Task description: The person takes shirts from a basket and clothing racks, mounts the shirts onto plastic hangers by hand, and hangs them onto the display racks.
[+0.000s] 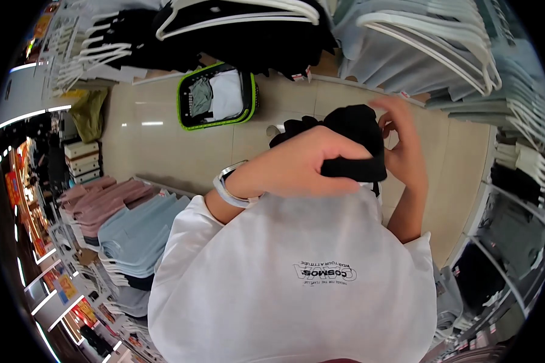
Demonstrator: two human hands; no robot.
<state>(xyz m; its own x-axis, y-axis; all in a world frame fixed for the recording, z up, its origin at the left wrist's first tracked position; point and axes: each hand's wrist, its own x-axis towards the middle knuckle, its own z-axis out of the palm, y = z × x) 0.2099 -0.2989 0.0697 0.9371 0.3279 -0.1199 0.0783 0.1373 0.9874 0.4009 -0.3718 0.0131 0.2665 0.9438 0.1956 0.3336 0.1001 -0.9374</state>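
A folded or bunched black garment (357, 130) is held in front of the white shirt (284, 272) of the wearer. My left hand (306, 160), with a watch on its wrist, comes in from the left and is closed on the garment, fingers above and thumb below. At the garment's right side is my right hand (399, 142), slightly blurred, its fingers curved and apart with nothing seen between them. Whether it touches the cloth cannot be made out.
A black basket (246, 115) with a green rim stands on the tiled floor (157, 142), holding white and grey-green cloth. Black clothes (254, 42) and light grey clothes (393, 60) hang on white hangers ahead. Pink (106, 202) and light blue clothes (136, 233) are at left.
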